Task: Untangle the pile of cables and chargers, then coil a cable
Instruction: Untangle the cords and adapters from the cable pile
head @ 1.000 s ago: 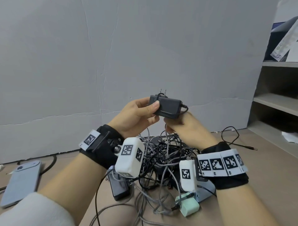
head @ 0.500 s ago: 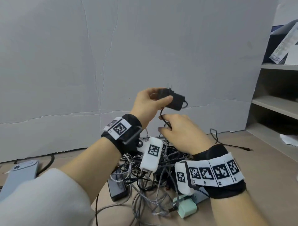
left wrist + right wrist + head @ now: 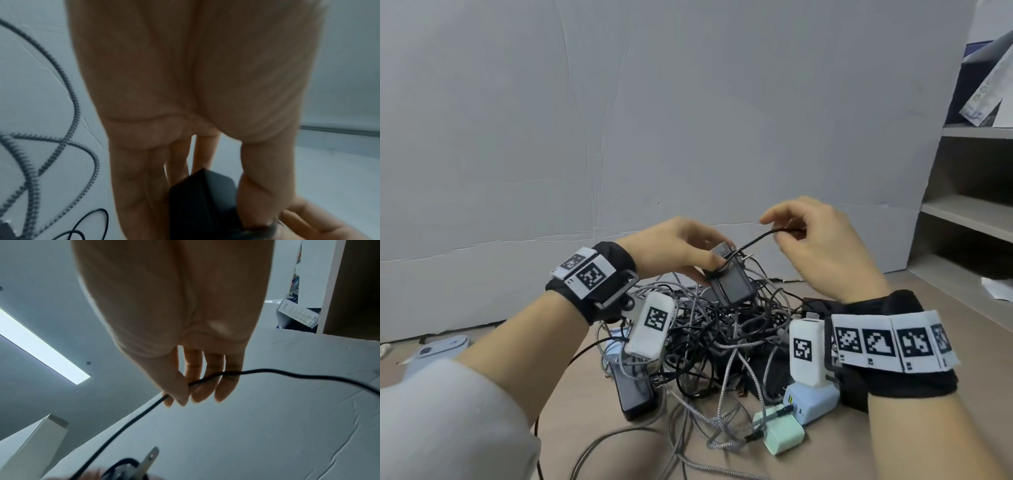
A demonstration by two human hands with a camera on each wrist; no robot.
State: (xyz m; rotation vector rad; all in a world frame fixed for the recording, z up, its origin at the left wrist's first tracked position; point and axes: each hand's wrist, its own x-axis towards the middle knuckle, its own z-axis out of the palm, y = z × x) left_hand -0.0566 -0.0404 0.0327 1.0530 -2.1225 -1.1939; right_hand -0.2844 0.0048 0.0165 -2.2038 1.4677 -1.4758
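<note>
A tangled pile of cables and chargers (image 3: 726, 339) lies on the tan surface below both hands. My left hand (image 3: 685, 250) grips a black power adapter (image 3: 732, 284) just above the pile, prongs pointing right; the left wrist view shows the black power adapter (image 3: 203, 204) held between thumb and fingers. My right hand (image 3: 815, 246) pinches the adapter's thin black cable (image 3: 760, 238) a short way to the right of the adapter. In the right wrist view the thin black cable (image 3: 205, 379) runs across the fingers (image 3: 226, 386) and down to the prongs (image 3: 150, 459).
A mint green charger (image 3: 782, 433) and a pale blue charger (image 3: 811, 401) sit at the pile's near right. A black power bank (image 3: 637, 397) lies at its near left, a phone (image 3: 434, 353) at far left. Grey wall (image 3: 688, 120) behind, shelves (image 3: 976, 219) on the right.
Both hands dropped from chest height to just above the pile. The adapter turned in my left hand, and my right hand moved from under it to pinching its cable on the right.
</note>
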